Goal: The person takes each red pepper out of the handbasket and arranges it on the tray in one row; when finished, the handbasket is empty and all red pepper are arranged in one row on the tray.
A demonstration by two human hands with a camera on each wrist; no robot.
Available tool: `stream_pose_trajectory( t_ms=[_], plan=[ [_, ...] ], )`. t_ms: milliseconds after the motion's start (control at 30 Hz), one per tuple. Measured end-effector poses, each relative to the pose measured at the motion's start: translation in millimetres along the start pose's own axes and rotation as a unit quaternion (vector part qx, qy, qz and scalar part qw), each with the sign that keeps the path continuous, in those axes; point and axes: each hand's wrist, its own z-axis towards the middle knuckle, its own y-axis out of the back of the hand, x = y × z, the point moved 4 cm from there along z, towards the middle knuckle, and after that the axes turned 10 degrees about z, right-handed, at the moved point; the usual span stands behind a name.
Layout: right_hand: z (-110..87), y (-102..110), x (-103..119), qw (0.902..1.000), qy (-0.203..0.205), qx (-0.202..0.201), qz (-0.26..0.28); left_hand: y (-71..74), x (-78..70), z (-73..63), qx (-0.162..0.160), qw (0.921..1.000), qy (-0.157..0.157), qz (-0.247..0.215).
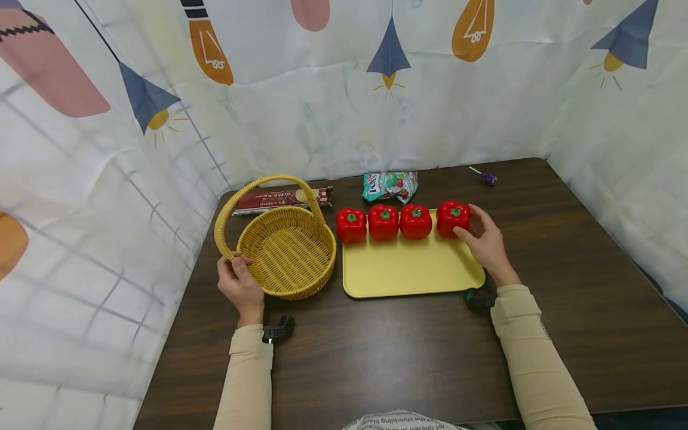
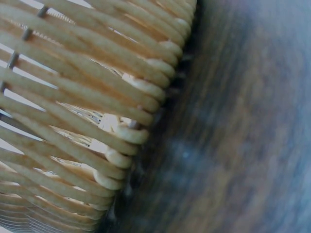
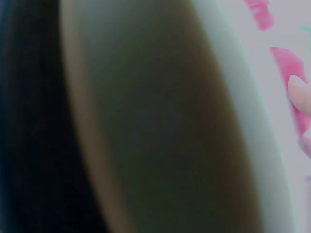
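My left hand (image 1: 240, 288) grips the yellow wicker basket (image 1: 329, 263) at its left side, by the foot of the tall arched handle (image 1: 271, 178). Inside the basket only its woven bottom shows. In the left wrist view the woven basket wall (image 2: 73, 97) fills the left part, close to the lens. My right hand (image 1: 489, 246) holds the rightmost red bell pepper (image 1: 451, 216) between thumb and fingers, at the far right corner of the yellow tray (image 1: 408, 272). Several red bell peppers (image 1: 383, 222) stand in a row along the tray's far edge. The right wrist view is mostly blocked by a blurred edge.
Behind the basket lies a dark red snack packet (image 1: 258, 203). A teal candy bag (image 1: 389, 185) lies behind the peppers, and a purple lollipop (image 1: 490, 178) lies near the far right edge of the dark wooden table (image 1: 376, 346). A printed curtain (image 1: 322, 119) hangs behind.
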Motion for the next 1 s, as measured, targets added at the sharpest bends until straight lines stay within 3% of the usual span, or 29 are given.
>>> stream_pose_trajectory(
  t_ms=[267, 567, 700, 800, 900, 1000],
  plan=[
    [-2.9, -1.9, -7.0, 0.9999, -0.003, 0.011, 0.012, 4.8, -0.6, -3.6, -0.004, 1.0000, 0.005, 0.007],
    [-2.1, 0.4, 0.6, 0.9995, -0.005, 0.010, 0.029, 3.6, -3.7, -2.2, -0.004, 1.0000, 0.006, -0.002],
    [-3.3, 6.9, 5.8, 0.9993, -0.001, -0.020, 0.032, 1.4, -6.2, 0.5, 0.001, 0.9998, 0.020, -0.005],
    [-7.1, 15.3, 13.6, 0.9977, 0.005, -0.060, 0.032, -0.2, -4.6, 2.5, 0.023, 0.9991, 0.036, -0.005],
    [-9.2, 27.5, 28.6, 0.9956, 0.018, -0.087, 0.028, 0.2, -2.6, 8.2, 0.040, 0.9981, 0.045, -0.012],
    [-1.5, 38.3, 50.6, 0.9948, 0.041, -0.091, 0.017, 4.7, -15.2, 29.7, 0.029, 0.9984, 0.032, -0.036]
  ],
)
